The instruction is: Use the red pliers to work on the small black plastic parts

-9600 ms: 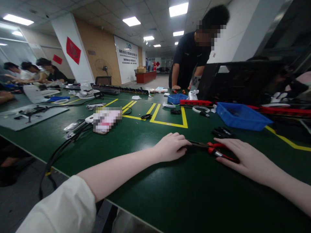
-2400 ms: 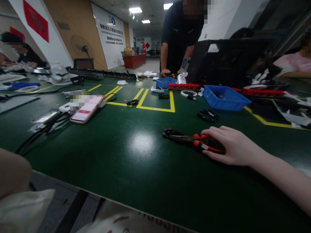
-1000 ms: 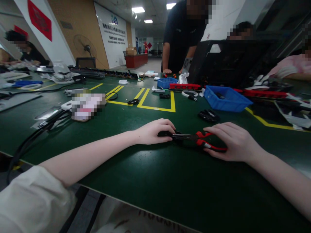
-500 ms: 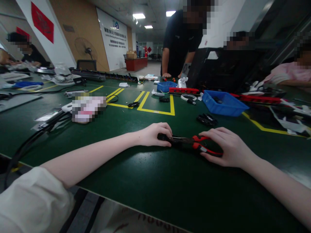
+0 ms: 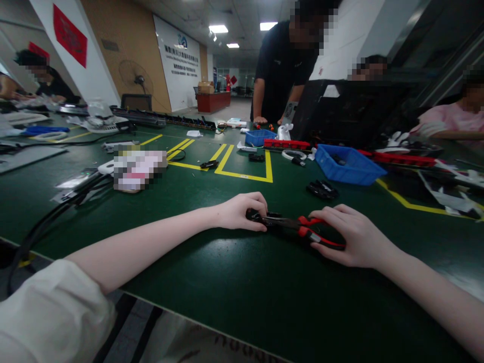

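Red-and-black-handled pliers (image 5: 298, 227) lie on the green table (image 5: 234, 282), jaws pointing left. My right hand (image 5: 353, 234) rests over the handles with its fingers curled around them. My left hand (image 5: 242, 212) is closed around a small black part at the pliers' jaws; that part is mostly hidden under my fingers. Both forearms lie along the table toward me.
A blue bin (image 5: 348, 164) and small black parts (image 5: 321, 189) sit behind my right hand. A phone (image 5: 138, 169) and black cables (image 5: 56, 212) lie at the left. Yellow tape lines (image 5: 242, 174) mark the table. A person in black (image 5: 283, 70) leans on the far edge; others sit around.
My left hand came back onto the table about a second ago and closed at the pliers' jaws. Since then both hands and the pliers have barely moved; the view shifted slightly.
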`<state>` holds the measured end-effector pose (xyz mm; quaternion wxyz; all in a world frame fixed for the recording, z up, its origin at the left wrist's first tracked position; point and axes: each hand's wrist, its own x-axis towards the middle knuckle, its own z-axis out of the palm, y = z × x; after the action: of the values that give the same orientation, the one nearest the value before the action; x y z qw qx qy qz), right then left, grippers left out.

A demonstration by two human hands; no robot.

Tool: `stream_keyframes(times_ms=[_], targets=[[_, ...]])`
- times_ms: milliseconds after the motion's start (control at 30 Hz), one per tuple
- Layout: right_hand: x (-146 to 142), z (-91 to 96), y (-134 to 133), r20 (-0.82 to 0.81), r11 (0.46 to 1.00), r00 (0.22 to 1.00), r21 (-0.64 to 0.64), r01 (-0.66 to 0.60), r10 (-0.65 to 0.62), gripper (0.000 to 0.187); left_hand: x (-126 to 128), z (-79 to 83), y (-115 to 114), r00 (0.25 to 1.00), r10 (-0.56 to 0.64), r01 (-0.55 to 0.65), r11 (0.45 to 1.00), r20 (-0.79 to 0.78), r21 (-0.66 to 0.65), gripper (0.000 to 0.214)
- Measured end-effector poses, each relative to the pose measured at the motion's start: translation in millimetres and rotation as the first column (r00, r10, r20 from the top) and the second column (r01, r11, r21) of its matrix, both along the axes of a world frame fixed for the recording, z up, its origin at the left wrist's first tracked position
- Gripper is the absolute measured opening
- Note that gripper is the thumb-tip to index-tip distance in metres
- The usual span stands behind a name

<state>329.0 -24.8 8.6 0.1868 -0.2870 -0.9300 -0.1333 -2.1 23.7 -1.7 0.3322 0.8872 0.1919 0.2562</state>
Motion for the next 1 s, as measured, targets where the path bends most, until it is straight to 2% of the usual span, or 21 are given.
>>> stream_keyframes(times_ms=[233, 500, 700, 867, 1000], targets=[[10.0, 2.9, 5.3, -0.013, 0.999, 1.000, 0.046, -0.007, 0.008, 0.041, -0.3, -1.7, 3.3, 1.000, -0.005, 0.005, 1.000, 0.001, 0.013, 0.011], [14.0, -3.7, 7.5, -0.107, 0.998, 0.993, -0.055, 0.037, -0.043, 0.044, -0.1, -2.1, 3.5, 1.000, -0.004, 0.004, 1.000, -0.009, 0.027, 0.009], [10.1, -6.4, 5.5, -0.093, 0.994, 0.995, -0.111, 0.023, -0.033, 0.048, 0.2, -5.1, 5.5, 1.000, -0.021, 0.021, 0.998, 0.001, 0.066, 0.010], [10.5, -4.5, 4.1, -0.053, 0.987, 0.996, -0.150, 0.060, -0.069, 0.050, 0.1, -2.7, 4.5, 1.000, -0.008, 0.011, 0.996, -0.030, 0.094, 0.008], [9.4, -3.4, 3.3, -0.025, 0.989, 0.998, -0.136, 0.048, -0.052, 0.050, -0.2, -0.7, 3.5, 0.998, 0.020, -0.012, 0.991, -0.060, 0.132, 0.008]])
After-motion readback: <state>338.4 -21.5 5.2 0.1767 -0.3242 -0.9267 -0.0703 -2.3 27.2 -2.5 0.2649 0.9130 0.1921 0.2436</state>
